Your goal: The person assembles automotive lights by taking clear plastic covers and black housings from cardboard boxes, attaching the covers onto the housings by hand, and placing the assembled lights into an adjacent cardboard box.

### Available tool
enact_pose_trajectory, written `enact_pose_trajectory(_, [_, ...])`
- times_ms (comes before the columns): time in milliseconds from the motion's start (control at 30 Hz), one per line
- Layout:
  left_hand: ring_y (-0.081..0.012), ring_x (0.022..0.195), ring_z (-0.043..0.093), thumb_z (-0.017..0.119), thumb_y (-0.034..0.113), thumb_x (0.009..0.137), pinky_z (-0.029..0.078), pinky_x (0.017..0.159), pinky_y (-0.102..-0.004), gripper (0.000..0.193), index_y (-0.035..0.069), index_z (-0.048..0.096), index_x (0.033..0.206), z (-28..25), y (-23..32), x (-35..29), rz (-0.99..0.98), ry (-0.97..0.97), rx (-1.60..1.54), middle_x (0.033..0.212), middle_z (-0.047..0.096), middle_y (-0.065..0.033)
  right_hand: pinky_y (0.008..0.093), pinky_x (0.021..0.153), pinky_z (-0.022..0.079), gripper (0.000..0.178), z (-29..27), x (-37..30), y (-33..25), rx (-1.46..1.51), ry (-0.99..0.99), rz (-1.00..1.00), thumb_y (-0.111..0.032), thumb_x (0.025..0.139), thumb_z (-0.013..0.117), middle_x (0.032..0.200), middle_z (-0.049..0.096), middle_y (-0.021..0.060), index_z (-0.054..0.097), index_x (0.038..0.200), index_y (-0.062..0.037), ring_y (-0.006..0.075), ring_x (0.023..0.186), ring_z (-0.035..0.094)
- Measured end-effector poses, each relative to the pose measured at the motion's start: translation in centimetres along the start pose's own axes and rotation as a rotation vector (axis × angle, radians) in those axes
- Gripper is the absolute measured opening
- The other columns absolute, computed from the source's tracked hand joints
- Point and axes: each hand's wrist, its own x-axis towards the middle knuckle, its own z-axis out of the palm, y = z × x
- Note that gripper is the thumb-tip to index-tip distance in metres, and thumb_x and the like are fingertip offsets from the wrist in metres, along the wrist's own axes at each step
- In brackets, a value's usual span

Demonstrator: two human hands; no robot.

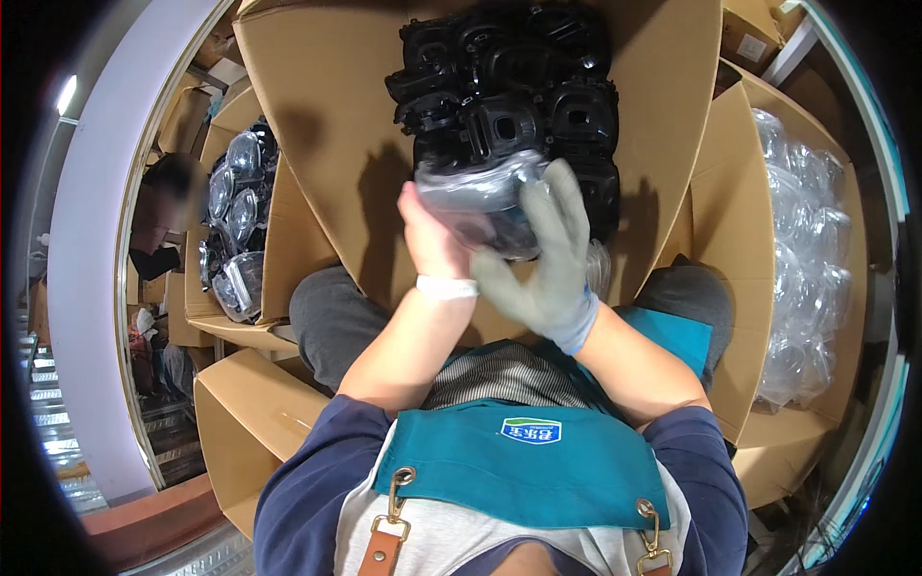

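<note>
My bare left hand cups one motion-blurred, clear-and-black plastic shell, near the black parts in the carton, probably light, stiff, slippery, scratch-prone, best held by its rim, my gloved right hand gripping its right end.

A large cardboard box carries black housings — packed close together; the right box (also cardboard) holds clear covers, the left box clear-and-black parts.
</note>
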Motion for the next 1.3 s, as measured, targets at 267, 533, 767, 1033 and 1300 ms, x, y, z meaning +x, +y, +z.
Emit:
enact_pose_trajectory(267, [-0.0258, 0.093, 0.063, 0.040, 0.044, 0.092, 0.051, 0.083, -0.0379, 0.044, 0.008, 0.065, 0.100, 1.4, 2.5, -0.7, -0.068, -0.270, -0.373, 0.100, 0.067, -0.0087, 0.0309, 0.065, 0.045, 0.010, -1.2, 1.0, -1.3, 0.496, -0.183, 0.584, -0.009, 0.084, 0.062, 0.076, 0.057, 0.0106, 0.059, 0.081, 0.0005, 0.0200, 0.068, 0.054])
enact_pose_trajectory(533, [-0.0277, 0.095, 0.061, 0.043, 0.047, 0.092, 0.048, 0.088, -0.0430, 0.043, 0.010, 0.061, 0.103, 0.9, 2.2, -0.8, -0.088, -0.094, -0.342, 0.101, 0.066, -0.0091, 0.0272, 0.071, 0.046, 0.008, -1.4, 0.7, -0.4, 0.557, -0.280, 0.430, -0.005, 0.088, 0.055, 0.082, 0.057, 0.0091, 0.061, 0.086, -0.0008, 0.0180, 0.075, 0.054])
enact_pose_trajectory(767, [-0.0241, 0.088, 0.061, 0.042, 0.046, 0.093, 0.050, 0.080, -0.0405, 0.040, 0.010, 0.059, 0.095, -3.0, 0.8, -0.8, 0.226, -0.262, -0.141, 0.094, 0.064, -0.0065, 0.0210, 0.073, 0.042, 0.022, -3.5, 3.4, -1.6, 0.762, -0.175, 0.795, -0.019, 0.100, 0.046, 0.088, 0.055, -0.0025, 0.060, 0.103, -0.0029, 0.0045, 0.080, 0.049])
enact_pose_trajectory(1033, [-0.0191, 0.083, 0.059, 0.026, 0.034, 0.097, 0.048, 0.076, -0.0333, 0.045, 0.002, 0.058, 0.096, -2.8, 0.1, -1.4, 0.308, -0.368, -0.093, 0.088, 0.062, -0.0067, 0.0183, 0.064, 0.038, 0.017, -3.0, 1.7, -1.3, 0.976, -0.013, 0.937, -0.018, 0.098, 0.052, 0.075, 0.050, -0.0078, 0.062, 0.092, -0.0051, 0.0012, 0.072, 0.046])
enact_pose_trajectory(1300, [-0.0233, 0.072, 0.057, 0.042, 0.049, 0.090, 0.048, 0.067, -0.0380, 0.043, 0.012, 0.060, 0.080, -0.8, 2.7, -2.6, -0.028, -0.070, -0.259, 0.070, 0.059, -0.0047, 0.0313, 0.079, 0.046, 0.055, -2.9, 2.7, -3.6, 0.389, -0.188, 0.100, -0.024, 0.060, 0.084, 0.097, 0.061, 0.0095, 0.061, 0.105, -0.0038, 0.0233, 0.091, 0.058])
